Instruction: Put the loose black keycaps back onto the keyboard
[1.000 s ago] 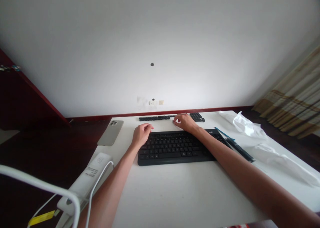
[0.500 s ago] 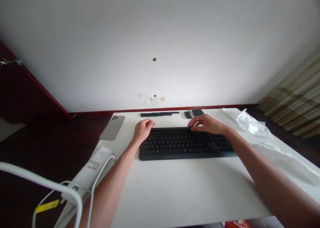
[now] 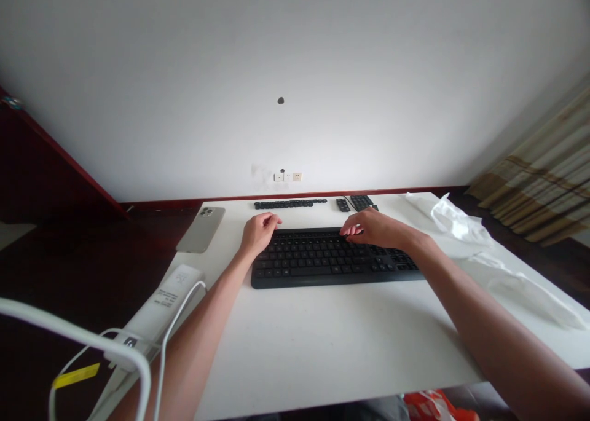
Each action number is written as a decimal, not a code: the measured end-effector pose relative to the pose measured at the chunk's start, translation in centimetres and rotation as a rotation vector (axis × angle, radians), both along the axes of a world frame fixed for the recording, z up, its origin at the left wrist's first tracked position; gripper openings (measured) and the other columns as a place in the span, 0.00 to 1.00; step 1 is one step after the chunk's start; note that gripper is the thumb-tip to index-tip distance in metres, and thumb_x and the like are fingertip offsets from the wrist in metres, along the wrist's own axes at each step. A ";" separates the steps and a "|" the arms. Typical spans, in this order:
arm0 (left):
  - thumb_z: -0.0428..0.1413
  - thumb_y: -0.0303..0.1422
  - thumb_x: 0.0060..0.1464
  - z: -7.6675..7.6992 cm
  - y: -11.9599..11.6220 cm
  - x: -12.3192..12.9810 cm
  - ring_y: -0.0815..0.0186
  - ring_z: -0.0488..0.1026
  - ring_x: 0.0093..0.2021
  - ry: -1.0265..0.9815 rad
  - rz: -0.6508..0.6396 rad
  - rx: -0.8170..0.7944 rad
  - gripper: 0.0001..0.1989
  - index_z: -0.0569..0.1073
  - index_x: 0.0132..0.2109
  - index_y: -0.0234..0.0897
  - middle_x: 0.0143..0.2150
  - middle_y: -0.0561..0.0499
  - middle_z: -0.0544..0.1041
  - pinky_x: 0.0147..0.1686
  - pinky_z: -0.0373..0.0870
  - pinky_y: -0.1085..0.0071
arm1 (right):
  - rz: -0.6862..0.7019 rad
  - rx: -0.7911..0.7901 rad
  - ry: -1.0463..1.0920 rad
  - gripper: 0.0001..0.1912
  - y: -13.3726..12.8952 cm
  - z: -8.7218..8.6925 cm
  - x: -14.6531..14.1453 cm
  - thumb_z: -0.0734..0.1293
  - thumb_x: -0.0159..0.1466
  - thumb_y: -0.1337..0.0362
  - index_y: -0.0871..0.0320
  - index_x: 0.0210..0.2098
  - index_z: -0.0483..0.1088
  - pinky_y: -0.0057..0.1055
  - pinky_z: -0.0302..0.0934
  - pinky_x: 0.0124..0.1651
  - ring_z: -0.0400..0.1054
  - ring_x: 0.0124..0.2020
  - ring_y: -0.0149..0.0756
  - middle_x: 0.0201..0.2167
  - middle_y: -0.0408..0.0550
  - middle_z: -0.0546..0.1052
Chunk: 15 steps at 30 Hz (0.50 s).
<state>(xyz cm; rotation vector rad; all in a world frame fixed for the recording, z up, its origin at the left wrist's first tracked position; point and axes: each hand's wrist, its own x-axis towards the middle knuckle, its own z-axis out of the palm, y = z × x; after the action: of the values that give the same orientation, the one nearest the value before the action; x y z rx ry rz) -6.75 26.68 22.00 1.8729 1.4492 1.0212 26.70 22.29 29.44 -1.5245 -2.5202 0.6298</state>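
Observation:
A black keyboard (image 3: 313, 262) lies on the white table, its back edge towards the wall. My left hand (image 3: 259, 233) rests at its back left corner, fingers curled in and thumb against them; whatever they may hold is hidden. Over the back row of keys, right of the middle, my right hand (image 3: 378, 228) has its fingers bent down and pressed near the thumb. I cannot make out what is under those fingertips. Behind the keyboard, loose black keycaps (image 3: 283, 204) lie in rows. A small group of keycaps (image 3: 343, 205) and a larger block of keycaps (image 3: 361, 202) sit farther right.
A phone (image 3: 201, 229) lies face down at the table's left edge. Nearer, a white power strip (image 3: 159, 310) with white cables (image 3: 83, 332) stretches along that side. Crumpled white plastic bags (image 3: 461, 221) cover part of the right side. Something red (image 3: 437, 404) shows below the front edge.
The view has shifted slightly. Both hands keep nearly the same places on the keyboard. My right fingers have curled in more, and the small black piece under them no longer shows.

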 end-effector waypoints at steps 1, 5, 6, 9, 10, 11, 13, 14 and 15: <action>0.51 0.41 0.62 0.0 0.0 0.0 0.64 0.74 0.32 0.001 0.001 -0.001 0.17 0.80 0.33 0.41 0.31 0.53 0.81 0.34 0.64 0.69 | 0.003 0.011 -0.012 0.12 -0.1 0.1 -0.1 0.69 0.63 0.62 0.53 0.43 0.82 0.33 0.71 0.43 0.78 0.40 0.40 0.39 0.47 0.84; 0.51 0.40 0.61 -0.1 0.1 0.0 0.63 0.75 0.32 -0.001 0.003 -0.001 0.16 0.80 0.33 0.41 0.30 0.53 0.80 0.35 0.64 0.69 | -0.002 -0.004 -0.012 0.12 -0.1 0.4 -0.1 0.69 0.63 0.61 0.53 0.44 0.82 0.33 0.71 0.42 0.79 0.39 0.40 0.38 0.47 0.85; 0.51 0.40 0.61 -0.1 0.1 0.0 0.63 0.75 0.32 -0.001 0.003 0.000 0.16 0.80 0.33 0.41 0.30 0.53 0.80 0.35 0.65 0.69 | -0.005 -0.012 -0.010 0.12 -0.1 0.4 -0.1 0.69 0.64 0.60 0.53 0.44 0.82 0.33 0.71 0.42 0.79 0.39 0.40 0.38 0.47 0.85; 0.51 0.41 0.62 -0.3 0.2 0.0 0.63 0.76 0.33 0.001 0.006 0.005 0.16 0.81 0.33 0.41 0.30 0.53 0.80 0.36 0.65 0.69 | -0.008 -0.030 -0.012 0.13 0.0 0.4 0.1 0.68 0.64 0.60 0.54 0.45 0.82 0.33 0.71 0.42 0.79 0.39 0.40 0.38 0.47 0.85; 0.51 0.41 0.62 -0.4 0.3 0.0 0.63 0.76 0.33 0.003 0.007 0.006 0.16 0.81 0.33 0.41 0.30 0.53 0.80 0.36 0.65 0.69 | -0.008 -0.035 -0.013 0.13 0.1 0.4 0.1 0.68 0.64 0.60 0.54 0.45 0.82 0.33 0.71 0.42 0.79 0.40 0.40 0.38 0.47 0.85; 0.51 0.41 0.62 -0.4 0.3 0.0 0.63 0.76 0.33 0.004 0.007 0.006 0.16 0.81 0.33 0.41 0.31 0.53 0.80 0.35 0.65 0.69 | -0.010 -0.039 -0.014 0.13 0.1 0.3 0.2 0.68 0.64 0.59 0.53 0.45 0.82 0.33 0.71 0.42 0.79 0.40 0.41 0.39 0.48 0.85; 0.51 0.41 0.62 -0.4 0.3 0.0 0.63 0.75 0.32 0.006 0.005 0.006 0.16 0.81 0.33 0.41 0.31 0.53 0.80 0.35 0.65 0.69 | -0.012 -0.041 -0.014 0.13 0.1 0.2 0.2 0.69 0.64 0.59 0.53 0.45 0.82 0.33 0.71 0.42 0.79 0.40 0.41 0.39 0.48 0.85; 0.51 0.41 0.62 -0.4 0.2 0.0 0.64 0.75 0.32 0.007 0.005 0.005 0.16 0.81 0.33 0.41 0.31 0.53 0.80 0.35 0.64 0.69 | -0.009 -0.042 -0.015 0.13 0.1 0.2 0.2 0.69 0.64 0.59 0.53 0.45 0.82 0.33 0.71 0.42 0.79 0.40 0.41 0.40 0.48 0.85; 0.51 0.41 0.62 -0.3 0.2 -0.1 0.64 0.75 0.32 0.008 0.005 0.003 0.16 0.81 0.34 0.41 0.31 0.53 0.81 0.34 0.64 0.69 | -0.005 -0.043 -0.017 0.13 0.1 0.2 0.2 0.69 0.64 0.59 0.53 0.45 0.82 0.33 0.71 0.43 0.78 0.41 0.41 0.40 0.48 0.85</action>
<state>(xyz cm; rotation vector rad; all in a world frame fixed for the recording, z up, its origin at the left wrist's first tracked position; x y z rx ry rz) -6.81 26.87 21.66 1.8791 1.4583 1.0199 26.87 22.38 29.61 -1.5555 -2.5306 0.6773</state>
